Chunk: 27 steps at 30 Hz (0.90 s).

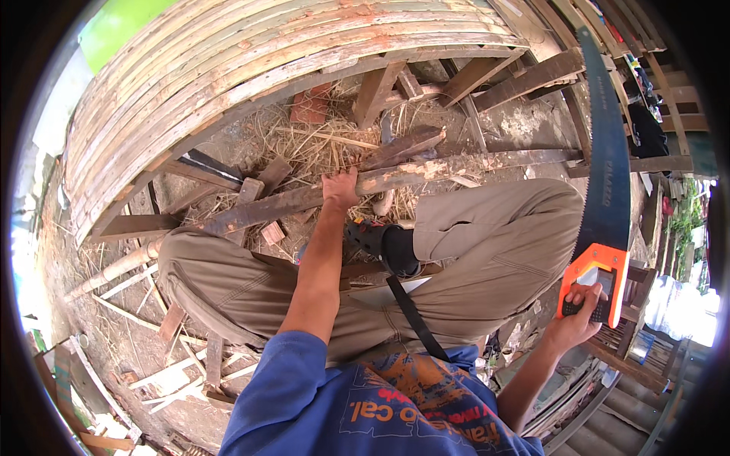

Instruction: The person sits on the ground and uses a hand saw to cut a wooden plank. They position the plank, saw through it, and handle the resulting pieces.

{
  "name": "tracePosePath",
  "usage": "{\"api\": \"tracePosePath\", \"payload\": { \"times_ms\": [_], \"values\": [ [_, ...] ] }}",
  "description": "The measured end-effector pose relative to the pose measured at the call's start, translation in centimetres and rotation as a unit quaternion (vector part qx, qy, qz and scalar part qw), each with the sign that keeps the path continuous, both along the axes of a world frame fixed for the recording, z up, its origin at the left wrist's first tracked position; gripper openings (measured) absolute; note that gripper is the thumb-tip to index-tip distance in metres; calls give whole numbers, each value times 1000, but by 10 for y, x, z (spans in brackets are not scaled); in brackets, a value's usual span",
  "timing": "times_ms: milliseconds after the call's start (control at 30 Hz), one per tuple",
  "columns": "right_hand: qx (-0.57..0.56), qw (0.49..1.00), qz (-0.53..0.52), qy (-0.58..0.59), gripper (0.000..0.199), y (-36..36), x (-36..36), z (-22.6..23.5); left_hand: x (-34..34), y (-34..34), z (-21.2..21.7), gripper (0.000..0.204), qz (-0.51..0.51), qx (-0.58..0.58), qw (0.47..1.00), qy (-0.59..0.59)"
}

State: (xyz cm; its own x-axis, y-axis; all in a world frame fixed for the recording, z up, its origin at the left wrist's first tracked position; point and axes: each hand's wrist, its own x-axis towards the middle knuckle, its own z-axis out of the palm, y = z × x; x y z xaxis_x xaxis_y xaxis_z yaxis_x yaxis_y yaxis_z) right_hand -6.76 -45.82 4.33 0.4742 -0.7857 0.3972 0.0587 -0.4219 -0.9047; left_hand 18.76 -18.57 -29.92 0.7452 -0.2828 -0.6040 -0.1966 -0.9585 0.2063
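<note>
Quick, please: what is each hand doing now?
Left hand: closed on the long wooden plank.
Right hand: closed on the handsaw, by its orange handle.

In the right grip, the handsaw has a dark blue blade and a bright orange handle with black inlay. Under the left grip, the plank is weathered brown with pale patches. Trousers khaki; shirt blue with orange print.
</note>
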Motion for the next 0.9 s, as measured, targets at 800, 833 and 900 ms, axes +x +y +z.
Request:
{"api": "tracePosePath", "payload": {
  "times_ms": [800,833,900],
  "values": [
    [245,917,314,22,10,103,-3,-73,-72,166,-12,84,88,46,993,-71],
    [239,915,325,20,17,100,-3,-78,-69,166,-13,86,90,51,993,-55],
    [228,915,333,24,24,100,-3,-79,-58,170,-19,89,97,63,993,-24]
  ]
}}
